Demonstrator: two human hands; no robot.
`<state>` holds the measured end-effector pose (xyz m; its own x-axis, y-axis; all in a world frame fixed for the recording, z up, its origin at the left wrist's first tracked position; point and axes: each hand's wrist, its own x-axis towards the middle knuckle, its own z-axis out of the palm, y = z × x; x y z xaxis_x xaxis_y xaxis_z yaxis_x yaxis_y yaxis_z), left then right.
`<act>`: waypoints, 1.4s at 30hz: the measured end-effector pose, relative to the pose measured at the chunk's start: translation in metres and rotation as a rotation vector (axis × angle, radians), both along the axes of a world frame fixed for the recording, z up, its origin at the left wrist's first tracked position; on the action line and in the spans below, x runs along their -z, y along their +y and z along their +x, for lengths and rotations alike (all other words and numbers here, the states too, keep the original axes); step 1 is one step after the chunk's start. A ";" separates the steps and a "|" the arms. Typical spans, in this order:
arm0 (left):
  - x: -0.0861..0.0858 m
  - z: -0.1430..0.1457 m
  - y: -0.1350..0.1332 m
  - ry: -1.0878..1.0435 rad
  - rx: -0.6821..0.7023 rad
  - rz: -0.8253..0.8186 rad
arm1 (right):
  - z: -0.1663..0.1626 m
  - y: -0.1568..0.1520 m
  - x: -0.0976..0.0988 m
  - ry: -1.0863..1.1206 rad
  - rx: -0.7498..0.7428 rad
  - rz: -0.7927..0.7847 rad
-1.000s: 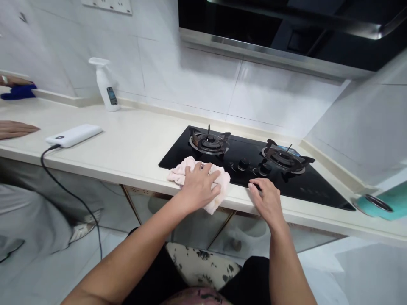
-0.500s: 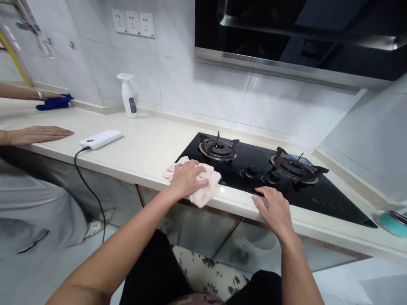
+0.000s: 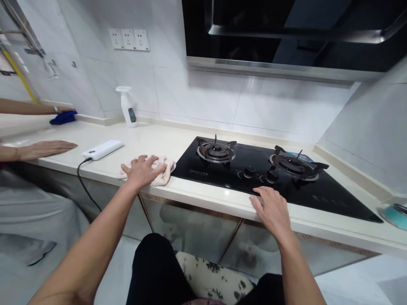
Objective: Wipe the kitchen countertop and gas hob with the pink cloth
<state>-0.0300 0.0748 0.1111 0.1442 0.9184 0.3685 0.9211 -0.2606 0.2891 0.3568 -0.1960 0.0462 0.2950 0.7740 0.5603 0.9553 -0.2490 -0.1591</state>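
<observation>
My left hand (image 3: 142, 170) presses flat, fingers spread, on a pale pink cloth (image 3: 161, 171) lying on the cream countertop (image 3: 152, 142) just left of the black glass gas hob (image 3: 318, 192). My right hand (image 3: 271, 208) rests palm down with fingers stretched out on the counter's front edge, its fingertips at the hob's front rim below the two knobs (image 3: 259, 173). Two burners (image 3: 216, 150) sit on the hob.
A white power bank (image 3: 102, 149) with a black cable lies to the left, a white spray bottle (image 3: 127, 106) by the wall. Another person's hands are at far left, one flat on the counter (image 3: 47, 148), one on a blue cloth (image 3: 63, 117). A teal container (image 3: 394, 214) sits far right.
My left hand has slid the pink cloth leftward off the hob's corner onto the bare counter. My right hand has stayed in place. The camera view has shifted.
</observation>
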 end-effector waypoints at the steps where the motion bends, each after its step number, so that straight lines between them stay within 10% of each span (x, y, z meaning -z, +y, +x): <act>1: -0.001 -0.001 -0.002 0.014 -0.001 -0.009 | -0.001 0.000 0.000 -0.003 0.001 0.004; 13: 0.022 0.042 -0.090 0.084 0.059 0.264 | -0.007 0.005 -0.001 0.010 0.051 0.015; 21: 0.038 0.165 -0.177 -0.063 0.634 0.302 | -0.004 -0.001 -0.004 -0.012 0.044 -0.010; 26: 0.036 0.212 -0.193 -0.063 0.760 0.249 | 0.002 -0.004 -0.002 -0.007 0.028 -0.009; 32: 0.035 0.176 -0.171 -0.102 0.733 0.262 | 0.005 -0.004 0.003 -0.028 0.006 -0.006; 42: 0.020 0.027 -0.074 -0.102 0.240 0.160 | 0.007 -0.003 0.006 -0.037 0.017 -0.017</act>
